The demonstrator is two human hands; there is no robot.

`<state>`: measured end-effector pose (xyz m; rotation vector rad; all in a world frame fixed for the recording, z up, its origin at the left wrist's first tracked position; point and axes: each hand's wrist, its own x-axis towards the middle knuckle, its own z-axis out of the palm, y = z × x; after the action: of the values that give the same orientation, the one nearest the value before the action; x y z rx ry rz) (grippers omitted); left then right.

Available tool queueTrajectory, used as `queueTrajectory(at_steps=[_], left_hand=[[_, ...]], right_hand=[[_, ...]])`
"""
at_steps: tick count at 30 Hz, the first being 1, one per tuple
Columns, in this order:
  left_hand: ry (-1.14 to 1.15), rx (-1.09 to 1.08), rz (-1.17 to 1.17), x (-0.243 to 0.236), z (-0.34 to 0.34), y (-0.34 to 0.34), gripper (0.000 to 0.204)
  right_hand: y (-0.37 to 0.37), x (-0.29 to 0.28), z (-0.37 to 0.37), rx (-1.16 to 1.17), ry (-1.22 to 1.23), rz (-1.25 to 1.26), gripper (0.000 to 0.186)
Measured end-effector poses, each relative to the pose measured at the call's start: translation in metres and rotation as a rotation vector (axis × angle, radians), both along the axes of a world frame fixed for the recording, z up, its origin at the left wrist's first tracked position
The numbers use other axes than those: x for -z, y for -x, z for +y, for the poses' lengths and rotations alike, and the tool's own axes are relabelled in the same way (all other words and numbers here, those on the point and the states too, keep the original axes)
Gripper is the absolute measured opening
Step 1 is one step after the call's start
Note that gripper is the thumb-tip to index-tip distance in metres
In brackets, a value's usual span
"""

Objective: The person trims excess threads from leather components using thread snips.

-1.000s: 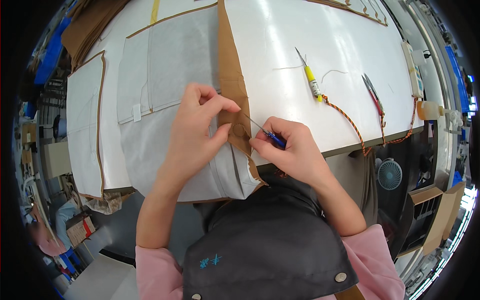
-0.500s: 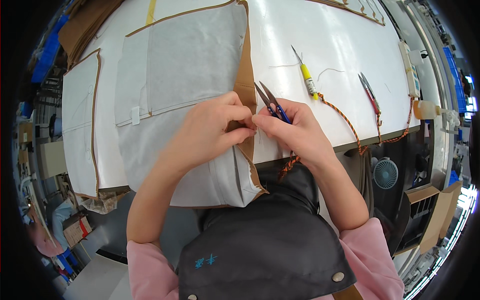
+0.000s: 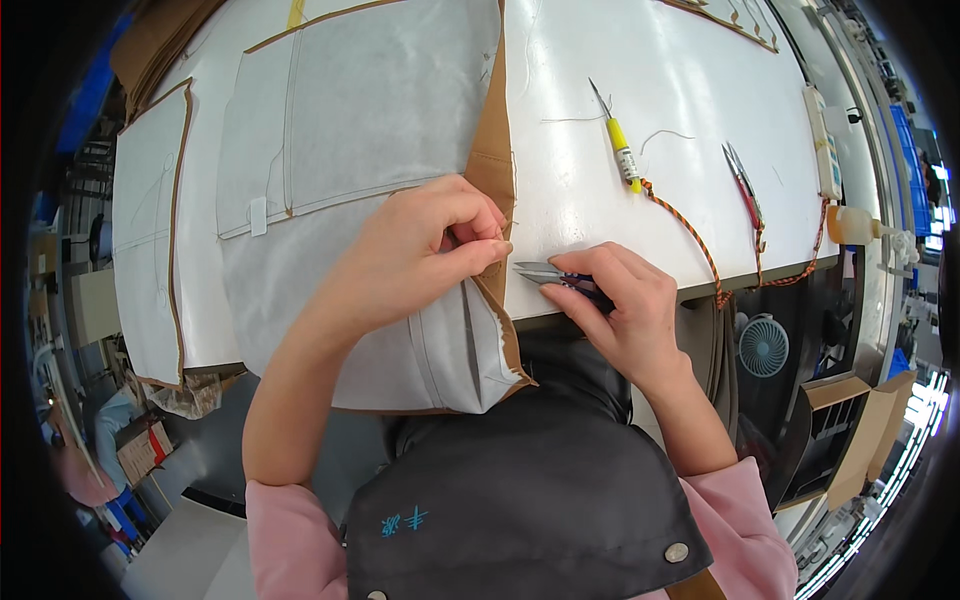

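Note:
A large grey fabric piece (image 3: 375,120), seamed and trimmed with a brown border (image 3: 491,145), lies across the table and hangs over its front edge. At that border my left hand (image 3: 425,250) is closed, thumb and forefinger pinching the edge; a thin thread end shows by the fingertips. My right hand (image 3: 632,315) grips dark-handled thread snips (image 3: 543,272) between thumb and fingers. Their blades point left, a little short of the border and below my left fingertips. My palm partly hides the snips' handles.
On the white table (image 3: 600,40) lie a yellow-handled awl (image 3: 622,152), red-handled snips (image 3: 744,188) and loose threads. An orange-black cord (image 3: 690,228) trails from the awl. Another brown-trimmed grey piece (image 3: 145,240) lies left; brown material (image 3: 160,50) is stacked behind it.
My right hand has moved down and right, away from my left fingertips. The snips have swung from pointing up to pointing left. My left hand keeps its pinch at the border.

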<state>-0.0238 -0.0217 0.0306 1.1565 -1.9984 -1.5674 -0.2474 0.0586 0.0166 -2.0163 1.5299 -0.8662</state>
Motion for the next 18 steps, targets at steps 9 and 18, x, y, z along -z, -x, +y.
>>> queueTrajectory(at_steps=[9, 18], left_hand=[[-0.041, -0.064, 0.05, 0.0033, 0.0024, -0.0004, 0.008], [-0.05, -0.051, 0.038, 0.0047, 0.0013, -0.0023, 0.008]], right_hand=[[-0.0044, 0.0027, -0.0069, -0.009, 0.134, 0.067, 0.017], [-0.0052, 0.0053, -0.0076, 0.006, 0.122, 0.038, 0.017]])
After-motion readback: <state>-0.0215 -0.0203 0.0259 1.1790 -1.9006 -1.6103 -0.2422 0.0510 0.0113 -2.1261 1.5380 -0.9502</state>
